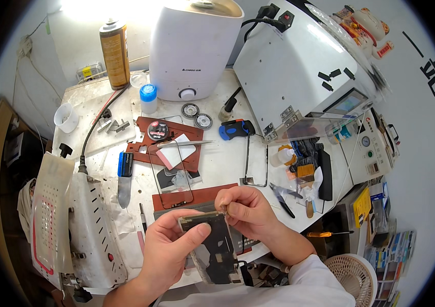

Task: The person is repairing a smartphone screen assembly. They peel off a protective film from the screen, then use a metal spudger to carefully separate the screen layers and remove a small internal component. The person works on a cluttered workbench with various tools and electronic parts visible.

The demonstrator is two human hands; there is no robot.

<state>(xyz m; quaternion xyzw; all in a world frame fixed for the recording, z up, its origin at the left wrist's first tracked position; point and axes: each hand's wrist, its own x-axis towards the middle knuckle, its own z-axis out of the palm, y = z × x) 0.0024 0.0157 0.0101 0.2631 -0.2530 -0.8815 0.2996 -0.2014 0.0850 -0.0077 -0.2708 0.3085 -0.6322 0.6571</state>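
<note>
My left hand (169, 245) grips a dark, flat phone screen assembly (215, 261) by its left side, thumb across its upper face. At the assembly's top right corner my right hand (245, 210) pinches a small pale piece that I cannot make out clearly. Beneath them lie reddish-brown mats (186, 192) and a grey pad. Just beyond, a thin phone frame (192, 189) rests with its lower end on the mat, near metal tweezers (197, 143). A blade with a blue-black handle (125, 166) lies to the left.
A metal machine (92, 230) fills the near left; a white appliance (192, 46) and spray can (115, 56) stand behind. A large white machine (294, 56) occupies the back right, with pliers (284, 199), bottles (283, 156) and tools below it. A fan (350, 279) sits at lower right.
</note>
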